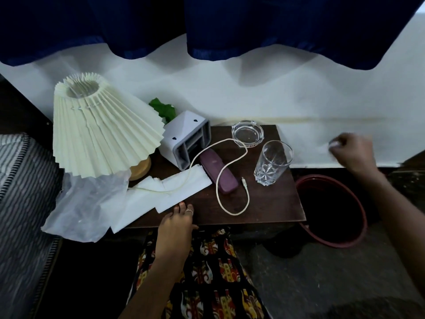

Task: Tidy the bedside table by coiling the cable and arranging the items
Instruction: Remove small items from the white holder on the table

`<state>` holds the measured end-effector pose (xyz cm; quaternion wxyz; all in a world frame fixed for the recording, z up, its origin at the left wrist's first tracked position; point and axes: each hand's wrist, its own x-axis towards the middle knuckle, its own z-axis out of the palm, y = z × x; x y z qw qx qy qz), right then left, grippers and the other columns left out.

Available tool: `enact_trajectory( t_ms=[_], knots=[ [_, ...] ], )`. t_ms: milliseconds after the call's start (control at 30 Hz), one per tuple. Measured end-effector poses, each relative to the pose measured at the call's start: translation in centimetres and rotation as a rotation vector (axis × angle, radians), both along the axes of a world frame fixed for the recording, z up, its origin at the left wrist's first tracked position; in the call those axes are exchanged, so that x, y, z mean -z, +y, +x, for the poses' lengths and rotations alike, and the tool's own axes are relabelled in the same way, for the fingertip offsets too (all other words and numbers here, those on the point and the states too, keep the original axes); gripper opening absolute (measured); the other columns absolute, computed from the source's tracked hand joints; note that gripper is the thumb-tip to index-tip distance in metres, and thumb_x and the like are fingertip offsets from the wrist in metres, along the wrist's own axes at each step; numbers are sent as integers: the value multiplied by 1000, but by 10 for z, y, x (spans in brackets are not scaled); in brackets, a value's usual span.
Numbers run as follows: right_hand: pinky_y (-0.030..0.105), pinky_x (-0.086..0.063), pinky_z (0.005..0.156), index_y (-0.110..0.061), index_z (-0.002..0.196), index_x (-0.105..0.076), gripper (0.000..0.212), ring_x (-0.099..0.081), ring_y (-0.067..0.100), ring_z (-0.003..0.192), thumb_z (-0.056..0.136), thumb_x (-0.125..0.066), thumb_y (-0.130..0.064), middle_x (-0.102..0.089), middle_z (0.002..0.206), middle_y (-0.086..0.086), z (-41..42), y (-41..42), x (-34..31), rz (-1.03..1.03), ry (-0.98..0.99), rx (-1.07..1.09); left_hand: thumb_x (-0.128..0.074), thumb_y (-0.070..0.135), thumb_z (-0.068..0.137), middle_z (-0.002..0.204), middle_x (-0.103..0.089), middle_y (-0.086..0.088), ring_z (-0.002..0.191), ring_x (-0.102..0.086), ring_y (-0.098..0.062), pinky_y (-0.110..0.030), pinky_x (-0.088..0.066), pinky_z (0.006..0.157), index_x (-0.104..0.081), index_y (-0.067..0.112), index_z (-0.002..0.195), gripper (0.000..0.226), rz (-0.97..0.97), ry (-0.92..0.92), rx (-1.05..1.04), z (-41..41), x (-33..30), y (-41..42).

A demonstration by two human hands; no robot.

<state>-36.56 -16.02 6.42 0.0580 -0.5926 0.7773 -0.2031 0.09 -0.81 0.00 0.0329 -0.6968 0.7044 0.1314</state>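
The person is wearing a thin metal ring (189,211) on one finger of the left hand (177,223), bare forearms, and a black garment with red-yellow-white print (207,272).

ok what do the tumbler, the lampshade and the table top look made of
Tumbler: clear glass, apparently; see-through, with a cut star pattern at its base.
Lampshade: cream pleated paper or stiff fabric, matte; the sharp folds fit either.
Table top: dark brown wood or wood-look laminate, with a slight sheen; which one is unclear.

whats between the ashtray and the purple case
In the head view, a loop of the white cable crosses bare tabletop between the ashtray and the purple case.
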Motion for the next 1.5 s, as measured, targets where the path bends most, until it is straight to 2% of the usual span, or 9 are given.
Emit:
enact_trajectory(
  t_ms=[367,733,900,1000,1100,1200,1300,1400,1500],
  knots=[
    [41,-49,83,0,92,-72,21,-62,45,93,78,-56,0,-67,92,33,-45,43,97,330,-64,157,-47,35,95,152,-33,-4,134,-39,-18,-28,-37,103,-28,17,145,57,24,-19,4,0,1,-2],
    [39,-49,82,-4,96,-70,26,-62,41,93,77,-54,3,-65,102,30,-56,45,92,360,-75,205,-49,34,95,152,-32,-3,134,-39,-18,-29,-37,104,-28,18,145,57,12,5,-16,0,1,-2],
    [45,-52,88,-10,99,-71,29,-63,39,98,70,-69,-6,-66,105,26,-54,32,73,442,-71,223,-48,33,95,153,-31,-4,135,-37,-19,-29,-36,105,-27,17,146,57,-1,12,-17,-1,0,-2],
    [46,-48,93,-9,107,-69,36,-60,42,105,72,-72,-9,-65,111,27,-42,18,37,369,-56,212,-49,32,95,153,-31,-4,136,-37,-19,-29,-35,106,-27,17,146,57,-9,20,-22,0,1,-1],
    [43,-46,92,-4,110,-67,33,-60,41,105,79,-69,-14,-66,109,28,-12,2,-13,191,-17,72,-51,34,94,152,-34,-2,134,-39,-18,-28,-35,105,-30,19,145,58,-33,52,-36,2,1,-1],
    [29,-43,82,-6,98,-71,19,-65,28,91,82,-68,-15,-70,95,15,52,-4,-73,8,-50,-180,-56,36,91,150,-38,2,131,-44,-17,-28,-37,103,-33,24,144,59,-42,98,-77,4,2,-3],
    [26,-44,82,-11,92,-72,13,-62,16,85,82,-68,-19,-68,90,2,124,-7,-113,25,-57,-516,-57,37,89,150,-38,3,130,-44,-18,-28,-36,104,-33,26,144,60,-35,131,-109,6,2,-4],
    [10,-45,73,-11,94,-71,14,-65,17,84,81,-70,-16,-70,93,4,188,-30,-115,84,-197,-761,-57,40,89,150,-37,6,131,-42,-16,-27,-35,105,-33,27,144,61,-38,149,-114,9,3,-5],
    [16,-44,80,-12,102,-71,19,-64,15,93,83,-66,-13,-71,104,5,251,-74,-92,147,-154,-853,-54,43,90,150,-36,6,133,-39,-14,-26,-34,107,-32,29,144,60,-35,142,-75,13,3,-7]
  ],
)
